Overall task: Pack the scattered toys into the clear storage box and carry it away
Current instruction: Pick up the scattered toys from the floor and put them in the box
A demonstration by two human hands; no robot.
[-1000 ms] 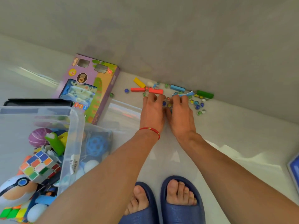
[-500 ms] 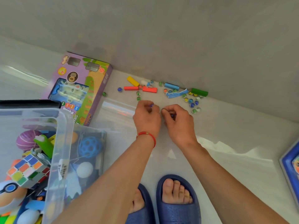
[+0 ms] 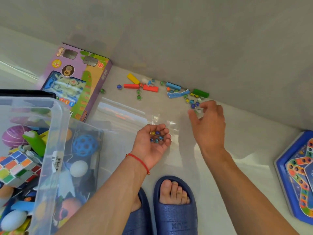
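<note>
L hand (image 3: pixel 153 143) cupped w/ marbles (image 3: pixel 156 137) — R hand (image 3: pixel 207 121) over loose ones

Raised letters on the toe strap of the right blue slipper (image 3: pixel 176 216) looked like "XNIX", seen upside down. Print on the purple game box (image 3: pixel 76 78) and the storage box's barcode sticker (image 3: pixel 56 162) was too blurred to read.

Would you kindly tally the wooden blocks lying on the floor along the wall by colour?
Red blocks: 2
Yellow block: 1
Blue block: 1
Green block: 1
Total: 5 blocks. The flat, wavy-edged blue piece beside them is not counted as a block.
</note>
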